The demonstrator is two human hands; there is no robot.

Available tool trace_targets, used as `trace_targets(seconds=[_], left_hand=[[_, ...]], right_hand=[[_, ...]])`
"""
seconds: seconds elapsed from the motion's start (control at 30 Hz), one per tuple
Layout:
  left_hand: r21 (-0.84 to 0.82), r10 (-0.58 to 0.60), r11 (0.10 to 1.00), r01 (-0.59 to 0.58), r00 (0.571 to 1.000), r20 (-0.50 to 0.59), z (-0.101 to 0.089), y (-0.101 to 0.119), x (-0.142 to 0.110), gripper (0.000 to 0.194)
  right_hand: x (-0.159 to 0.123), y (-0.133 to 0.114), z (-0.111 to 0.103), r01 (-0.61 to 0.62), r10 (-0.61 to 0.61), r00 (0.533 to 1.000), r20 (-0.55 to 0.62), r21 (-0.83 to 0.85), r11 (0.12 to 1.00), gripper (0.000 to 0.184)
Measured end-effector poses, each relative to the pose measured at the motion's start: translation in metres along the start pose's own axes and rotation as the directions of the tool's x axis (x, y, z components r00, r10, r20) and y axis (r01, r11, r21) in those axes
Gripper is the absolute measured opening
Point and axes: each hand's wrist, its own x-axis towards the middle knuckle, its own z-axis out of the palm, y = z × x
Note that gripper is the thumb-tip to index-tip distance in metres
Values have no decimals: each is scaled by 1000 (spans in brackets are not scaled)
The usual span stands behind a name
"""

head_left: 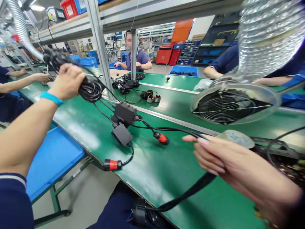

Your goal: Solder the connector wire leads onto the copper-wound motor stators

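My left hand (68, 82), with a turquoise band at its wrist, is closed round a bundle of coiled black cables (91, 90) held above the bench. Thin cables run down from it to two black boxes, one (125, 113) behind the other (122, 134). Each box has a short lead with a red-and-black connector: one (112, 164) at the bench edge, one (162, 138) further in. On the right, my right hand (212, 149) pinches black cables stretched from the boxes. A thick black sleeved cable (186, 192) drops from below this hand to a black cylindrical part (139, 212) near my lap.
A fume extractor hood (224, 105) with a fan guard hangs at right. The green bench (152, 171) carries several motor-like parts (153, 99) and cable coils (125, 85). A metal post (100, 47) stands ahead. Co-workers sit opposite and left; a blue cart (57, 159) stands lower left.
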Motion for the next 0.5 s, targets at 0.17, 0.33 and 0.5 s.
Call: trace_targets(seconds=[0.17,0.33,0.5], left_hand=[[-177,-189,957,229,958,214,85,-6,-44,41],[103,-354,935,339,873,337,124,-24,-54,46],[-86,45,996,-19,948,314,83,63,-19,48]], right_hand=[[70,3,36,-113,105,982,155,44,993,19],[140,46,72,-195,201,979,39,-116,974,14],[169,83,81,-214,217,976,-7,-213,954,21]])
